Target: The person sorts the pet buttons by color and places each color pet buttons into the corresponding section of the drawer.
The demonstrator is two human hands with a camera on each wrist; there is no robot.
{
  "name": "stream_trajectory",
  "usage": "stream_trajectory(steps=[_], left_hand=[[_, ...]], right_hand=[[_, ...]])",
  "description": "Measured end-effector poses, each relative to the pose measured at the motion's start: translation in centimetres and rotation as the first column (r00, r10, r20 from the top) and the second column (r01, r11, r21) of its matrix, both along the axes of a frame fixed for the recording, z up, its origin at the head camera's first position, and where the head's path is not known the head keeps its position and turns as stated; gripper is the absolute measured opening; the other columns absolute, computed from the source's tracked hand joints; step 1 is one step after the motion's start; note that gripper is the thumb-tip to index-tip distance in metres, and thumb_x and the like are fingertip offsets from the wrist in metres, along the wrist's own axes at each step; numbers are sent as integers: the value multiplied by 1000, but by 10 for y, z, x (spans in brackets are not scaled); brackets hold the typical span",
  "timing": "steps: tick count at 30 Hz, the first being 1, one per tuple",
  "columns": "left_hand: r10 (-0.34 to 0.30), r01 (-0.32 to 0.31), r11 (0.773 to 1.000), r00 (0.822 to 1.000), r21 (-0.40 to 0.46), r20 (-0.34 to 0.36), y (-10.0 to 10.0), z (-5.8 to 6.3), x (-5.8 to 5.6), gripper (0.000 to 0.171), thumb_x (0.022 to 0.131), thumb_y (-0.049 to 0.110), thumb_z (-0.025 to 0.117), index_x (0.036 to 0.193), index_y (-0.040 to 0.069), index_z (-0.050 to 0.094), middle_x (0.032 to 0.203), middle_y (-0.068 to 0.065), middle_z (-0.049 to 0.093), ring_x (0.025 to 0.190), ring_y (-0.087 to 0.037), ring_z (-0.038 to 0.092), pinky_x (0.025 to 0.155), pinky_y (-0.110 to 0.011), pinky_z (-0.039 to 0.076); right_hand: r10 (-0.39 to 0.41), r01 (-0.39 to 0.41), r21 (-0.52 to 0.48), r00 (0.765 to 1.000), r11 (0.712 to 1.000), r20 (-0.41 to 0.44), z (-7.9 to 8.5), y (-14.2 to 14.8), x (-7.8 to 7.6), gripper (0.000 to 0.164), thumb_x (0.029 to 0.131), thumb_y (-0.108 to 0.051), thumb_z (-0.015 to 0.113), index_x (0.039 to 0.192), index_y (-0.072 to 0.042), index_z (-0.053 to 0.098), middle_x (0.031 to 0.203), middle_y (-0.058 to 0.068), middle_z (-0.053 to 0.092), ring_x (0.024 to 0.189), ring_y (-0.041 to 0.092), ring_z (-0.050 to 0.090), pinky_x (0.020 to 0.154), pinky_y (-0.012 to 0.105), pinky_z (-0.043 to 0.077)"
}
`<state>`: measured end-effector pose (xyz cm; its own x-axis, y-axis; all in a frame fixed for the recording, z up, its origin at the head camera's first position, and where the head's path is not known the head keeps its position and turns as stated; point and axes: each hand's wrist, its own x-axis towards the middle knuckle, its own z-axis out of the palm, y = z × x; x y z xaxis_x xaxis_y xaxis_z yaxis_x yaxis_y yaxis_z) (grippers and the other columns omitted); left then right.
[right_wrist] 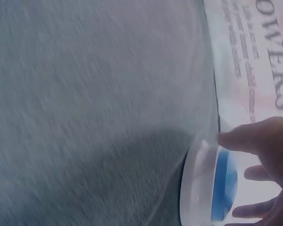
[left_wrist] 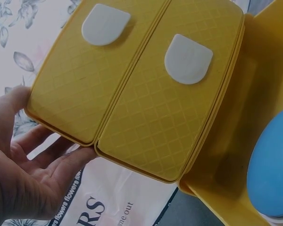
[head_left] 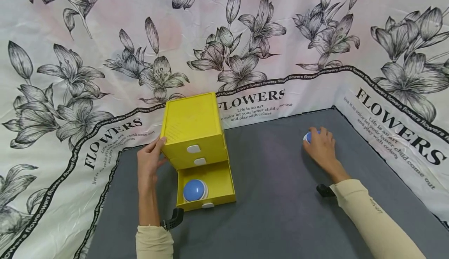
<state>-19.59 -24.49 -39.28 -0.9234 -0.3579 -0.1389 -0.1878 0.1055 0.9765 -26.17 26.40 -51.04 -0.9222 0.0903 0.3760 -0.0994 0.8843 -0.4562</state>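
Observation:
A small yellow drawer cabinet [head_left: 191,120] with white tabs stands left of centre, its bottom drawer [head_left: 219,179] pulled out. In that drawer lies a round push button [head_left: 194,190] with a blue dome and a white base. My left hand [head_left: 150,161] holds the cabinet by its upper left edge; the left wrist view shows the thumb at the top edge and the fingers along the side. Far to the right, my right hand [head_left: 322,148] is over a second blue-and-white push button [right_wrist: 198,183]. Its fingers are spread around the dome, the thumb near the white base.
The grey tabletop [head_left: 266,196] runs between the cabinet and my right hand. Behind and at both sides hangs a white cloth [head_left: 245,107] printed with flowers and lettering. The cabinet's two upper drawers [left_wrist: 155,94] are closed.

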Motion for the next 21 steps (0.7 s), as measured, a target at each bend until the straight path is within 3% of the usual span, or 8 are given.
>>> stream_trajectory(steps=[4, 7, 14, 18, 21], left_hand=[[-3, 3, 1000, 1000, -2, 3, 0, 0, 0, 63, 100, 52, 66, 153, 20, 55, 161, -5, 51, 144, -21, 54, 78, -15, 60], [-9, 9, 1000, 1000, -9, 5, 0, 0, 0, 62, 100, 52, 66, 153, 22, 55, 162, -4, 51, 143, -22, 54, 87, -20, 62], [-26, 26, 1000, 1000, -3, 9, 0, 1, -1, 62, 100, 52, 66, 153, 23, 54, 162, -4, 50, 143, -22, 54, 92, -25, 62], [-17, 17, 1000, 1000, -6, 9, -1, 1, -1, 61, 100, 52, 66, 153, 24, 55, 161, -4, 51, 143, -23, 55, 100, -33, 61], [-10, 10, 1000, 1000, -7, 6, -1, 0, 0, 61, 100, 52, 65, 153, 24, 55, 162, -4, 51, 143, -24, 55, 109, -44, 56]], right_hand=[[-16, 20, -20, 983, 1000, 185, 2, 25, -6, 66, 92, -23, 76, 142, 9, 48, 134, 52, 42, 121, 70, 42, 96, 80, 36], [5, -6, 5, 973, 1000, 233, 1, 35, -9, 72, 90, -27, 79, 143, 10, 47, 126, 52, 46, 114, 70, 46, 91, 78, 39], [24, -26, 8, 986, 1000, 164, 4, 38, -7, 74, 83, -22, 86, 137, 16, 51, 119, 52, 52, 106, 67, 50, 86, 73, 42], [31, -31, -2, 995, 1000, 93, 21, 25, 1, 74, 80, -22, 88, 135, 15, 55, 116, 49, 55, 102, 65, 51, 85, 71, 41], [51, -51, -5, 995, 999, 84, 37, 6, 10, 74, 80, -23, 88, 136, 12, 56, 116, 47, 56, 103, 63, 52, 86, 70, 42]])
